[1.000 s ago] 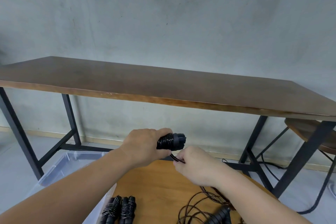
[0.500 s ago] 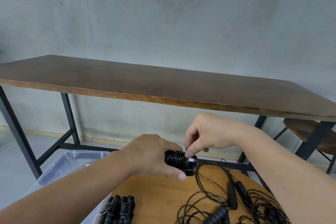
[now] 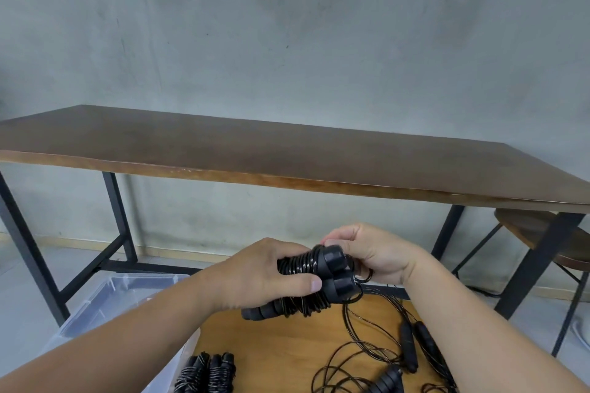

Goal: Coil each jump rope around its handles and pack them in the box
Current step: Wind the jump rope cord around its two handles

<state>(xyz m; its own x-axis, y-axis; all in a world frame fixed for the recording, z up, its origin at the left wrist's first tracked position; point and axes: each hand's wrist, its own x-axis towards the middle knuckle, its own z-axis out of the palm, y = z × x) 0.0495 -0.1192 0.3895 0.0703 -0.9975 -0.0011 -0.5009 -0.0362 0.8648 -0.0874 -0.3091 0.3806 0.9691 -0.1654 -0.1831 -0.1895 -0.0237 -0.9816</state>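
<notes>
While the left hand [image 3: 258, 277] grips the ribbed black handles [image 3: 332, 271], glossy cord wraps them tightly. The right hand [image 3: 367, 252] pinches the cord's end.

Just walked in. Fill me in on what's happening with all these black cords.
A person is winding a jump rope around its paired black handles. The left hand grips the coiled bundle while the right hand pinches the cord by the handle ends. Loose ropes lie uncoiled on the round wooden table. Already coiled ropes sit by the clear plastic box at the left.
</notes>
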